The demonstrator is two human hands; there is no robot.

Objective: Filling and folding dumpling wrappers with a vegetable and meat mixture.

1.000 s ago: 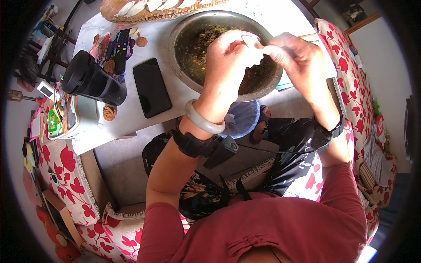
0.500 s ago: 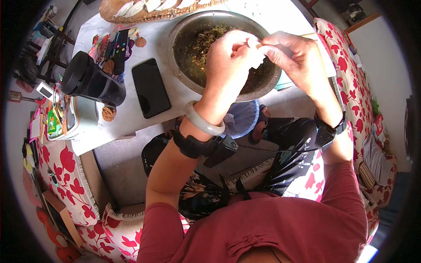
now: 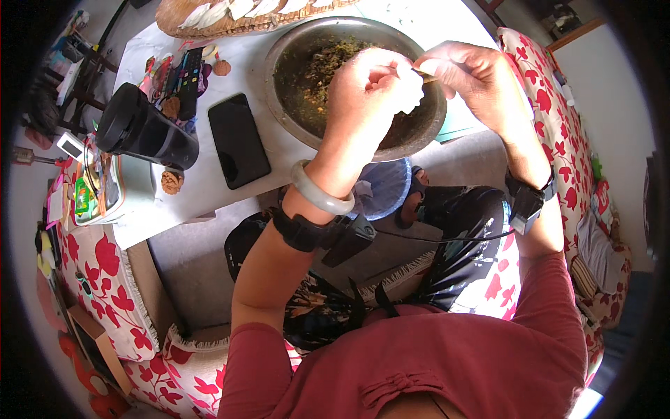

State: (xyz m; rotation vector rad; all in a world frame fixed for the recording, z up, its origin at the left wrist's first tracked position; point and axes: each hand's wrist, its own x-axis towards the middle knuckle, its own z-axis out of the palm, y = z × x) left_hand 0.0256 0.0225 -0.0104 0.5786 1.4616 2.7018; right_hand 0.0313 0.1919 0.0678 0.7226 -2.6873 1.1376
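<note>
Over the right side of a metal bowl (image 3: 279, 105) of chopped green-brown filling (image 3: 324, 77), my left hand (image 3: 363, 91) is closed round a dumpling (image 3: 412, 96). Only its white dough edge shows beyond my fingers. Beside it, my right hand (image 3: 474, 80) is pinched, with the thumb against the forefinger. A thin brownish sliver (image 3: 427, 78) shows at the right fingertips; I cannot make out what it is. Several white dumplings (image 3: 241, 8) lie in a row on a round woven tray (image 3: 209, 26) beyond the bowl.
On the white table (image 3: 157, 220) are a black phone (image 3: 239, 141), a dark tumbler (image 3: 146, 129), a remote control (image 3: 189, 84), walnuts (image 3: 172, 182) and a box of small items (image 3: 105, 188). Under the bowl's near edge stands a bluish translucent bin (image 3: 387, 188). Floral-covered seats (image 3: 108, 279) surround me.
My right hand has shifted slightly up and right, drawing back from the dumpling's edge, and the thin sliver now shows at its fingertips. My left hand has barely moved and keeps the dumpling.
</note>
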